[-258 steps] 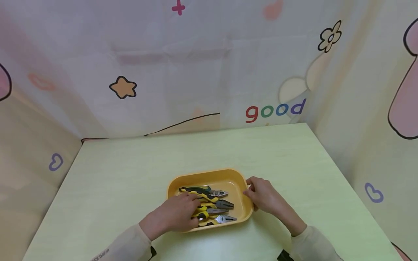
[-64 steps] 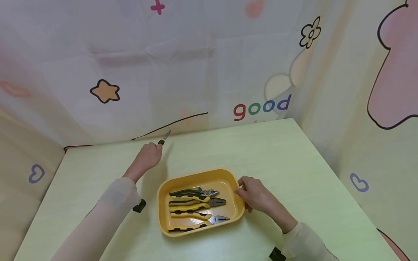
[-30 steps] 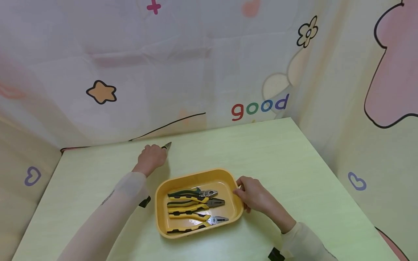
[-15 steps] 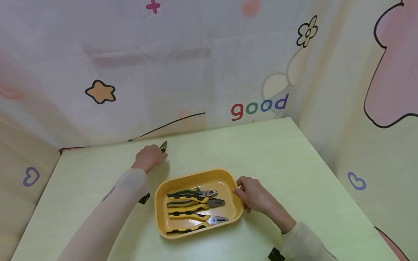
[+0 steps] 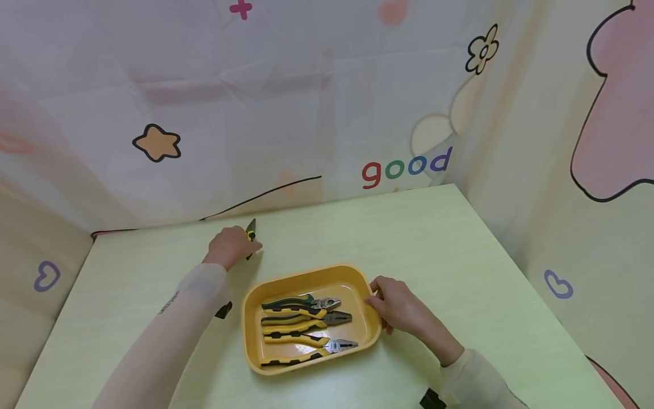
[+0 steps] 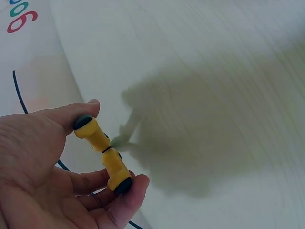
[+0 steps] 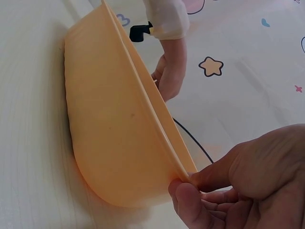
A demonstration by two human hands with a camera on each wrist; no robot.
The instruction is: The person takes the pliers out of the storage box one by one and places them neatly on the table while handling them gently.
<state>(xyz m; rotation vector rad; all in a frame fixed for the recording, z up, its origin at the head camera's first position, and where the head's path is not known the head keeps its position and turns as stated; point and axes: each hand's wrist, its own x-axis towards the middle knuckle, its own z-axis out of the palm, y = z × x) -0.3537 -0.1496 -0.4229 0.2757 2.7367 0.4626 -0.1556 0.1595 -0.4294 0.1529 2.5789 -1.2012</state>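
Observation:
In the head view my left hand (image 5: 229,247) is over the back left of the table, holding needle-nose pliers (image 5: 251,232) with their nose toward the wall. The left wrist view shows the ends of their yellow and black handles (image 6: 116,169) between thumb and fingers, above a shadow on the table. My right hand (image 5: 401,304) pinches the right end of a yellow tray (image 5: 364,301), thumb and fingers on its rim in the right wrist view. Three pairs of pliers (image 5: 306,325) lie side by side in the tray, noses to the right.
The pale green table (image 5: 409,238) is bounded by printed cloth at the back (image 5: 286,125) and both sides. Its back edge runs just beyond my left hand. A black wrist mount (image 5: 432,399) sits below my right sleeve.
My left hand has taken the needle-nose pliers out of the tray to the back left, then lowered them and turned their nose from rightward to wallward. My right hand keeps its grip on the tray.

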